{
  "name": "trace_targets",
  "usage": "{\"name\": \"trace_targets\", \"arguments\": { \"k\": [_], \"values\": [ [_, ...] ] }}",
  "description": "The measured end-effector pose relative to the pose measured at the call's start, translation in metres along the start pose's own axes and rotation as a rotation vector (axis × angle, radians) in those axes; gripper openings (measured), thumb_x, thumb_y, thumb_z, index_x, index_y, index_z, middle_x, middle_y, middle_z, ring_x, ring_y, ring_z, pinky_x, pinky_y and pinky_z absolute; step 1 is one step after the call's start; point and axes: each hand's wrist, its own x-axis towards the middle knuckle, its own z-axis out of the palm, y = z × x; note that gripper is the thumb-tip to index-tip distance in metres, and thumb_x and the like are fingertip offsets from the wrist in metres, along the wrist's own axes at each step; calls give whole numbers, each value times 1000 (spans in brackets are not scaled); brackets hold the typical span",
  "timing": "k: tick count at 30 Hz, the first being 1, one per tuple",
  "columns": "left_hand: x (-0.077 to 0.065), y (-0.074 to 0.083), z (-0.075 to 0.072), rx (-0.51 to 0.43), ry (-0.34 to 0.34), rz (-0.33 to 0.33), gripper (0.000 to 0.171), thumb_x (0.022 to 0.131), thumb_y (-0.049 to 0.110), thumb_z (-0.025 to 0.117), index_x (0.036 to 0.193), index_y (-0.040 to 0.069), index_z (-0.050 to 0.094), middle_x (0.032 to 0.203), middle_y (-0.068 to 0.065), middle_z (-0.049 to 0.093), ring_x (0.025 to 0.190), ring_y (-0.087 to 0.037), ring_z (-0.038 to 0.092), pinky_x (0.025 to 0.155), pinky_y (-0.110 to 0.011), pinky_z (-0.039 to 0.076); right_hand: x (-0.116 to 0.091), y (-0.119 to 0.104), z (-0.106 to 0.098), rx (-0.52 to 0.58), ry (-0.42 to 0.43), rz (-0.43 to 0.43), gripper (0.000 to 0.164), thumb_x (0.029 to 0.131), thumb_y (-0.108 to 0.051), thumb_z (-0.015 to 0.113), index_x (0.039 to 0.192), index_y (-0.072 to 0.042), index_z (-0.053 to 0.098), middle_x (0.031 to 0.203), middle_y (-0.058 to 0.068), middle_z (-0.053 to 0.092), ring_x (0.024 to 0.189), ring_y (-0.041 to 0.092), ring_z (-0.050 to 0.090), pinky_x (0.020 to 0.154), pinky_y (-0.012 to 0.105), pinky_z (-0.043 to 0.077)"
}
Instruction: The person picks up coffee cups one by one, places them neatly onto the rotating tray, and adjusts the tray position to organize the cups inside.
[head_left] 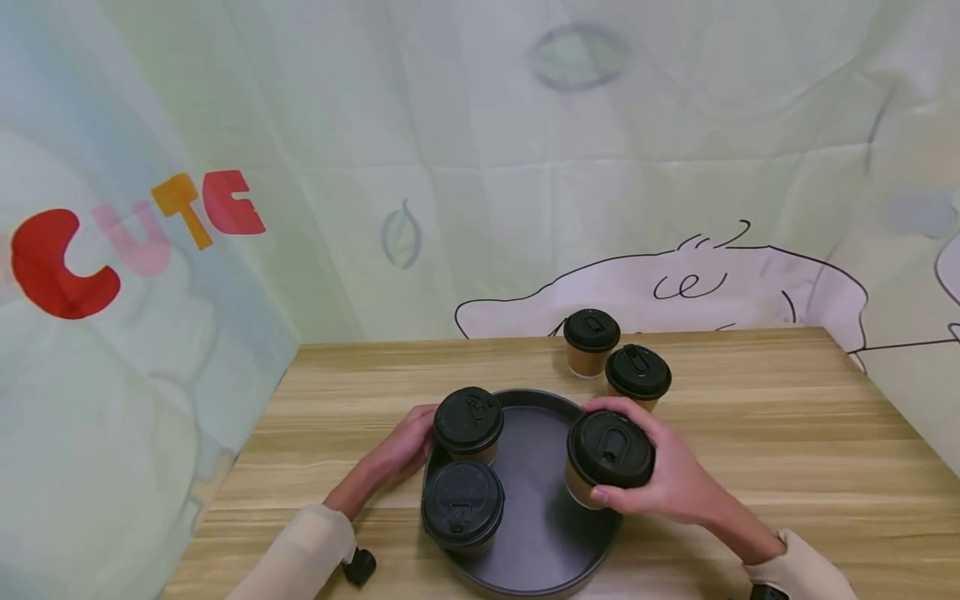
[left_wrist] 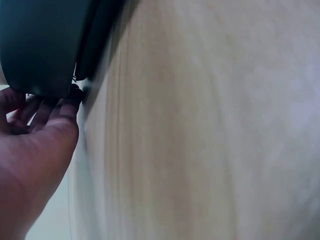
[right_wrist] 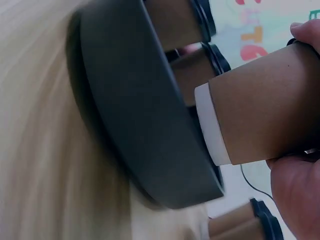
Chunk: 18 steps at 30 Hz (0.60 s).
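My right hand [head_left: 660, 475] grips a brown paper cup [right_wrist: 270, 105] around its side, under its black lid [head_left: 611, 448]. In the right wrist view the cup's pale base overlaps the rim of a round dark pan [head_left: 536, 533]. Two more lidded cups stand in the pan's left part, a rear cup [head_left: 468, 421] and a front cup [head_left: 462, 508]. My left hand [head_left: 408, 442] holds the pan's left side, its fingers [left_wrist: 62, 107] curled against the wall; the rear cup partly hides them from above.
Behind the pan on the wooden table [head_left: 337, 392] stand two more lidded cups, a far one [head_left: 591, 342] and a nearer one [head_left: 637, 375]. A small black object [head_left: 360, 567] shows beside the left sleeve [head_left: 307, 550]. A printed curtain [head_left: 337, 275] hangs beyond the table.
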Motion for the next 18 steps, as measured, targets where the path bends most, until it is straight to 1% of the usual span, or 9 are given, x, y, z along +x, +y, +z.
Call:
{"name": "trace_targets", "arguments": {
  "k": [4,8,13,15,18],
  "values": [
    [0,0,1,-8,-2,-2,38,111,10,35,108,11,73,105,2,67,101,-7,58,94,-22,51,2,3,15,53,-64,-7,81,73,-12,94,143,-13,53,124,4,68,110,22,66,100,26,50],
    [0,1,0,-4,-15,2,37,111,11,35,110,10,72,106,2,67,103,-7,58,95,-23,50,3,3,30,85,-124,-24,79,75,-16,93,143,-14,53,122,4,68,110,22,65,101,28,49],
    [-1,1,-1,-2,-32,-1,36,112,13,36,112,10,72,110,1,67,107,-8,59,98,-23,49,4,3,44,75,-177,-82,77,76,-21,93,142,-15,53,121,0,68,112,22,63,102,30,48],
    [-1,2,-2,0,-36,-8,36,112,14,36,114,8,72,112,0,67,109,-10,59,100,-24,49,5,2,47,67,-194,-90,77,77,-23,93,142,-16,53,122,-1,68,113,21,62,102,30,48],
    [-1,3,-2,10,-38,-26,37,113,15,35,119,5,70,115,-1,66,113,-11,59,102,-25,48,4,2,52,65,-217,-67,76,78,-25,93,142,-19,53,125,-2,66,115,21,61,103,30,48]
  ]
}}
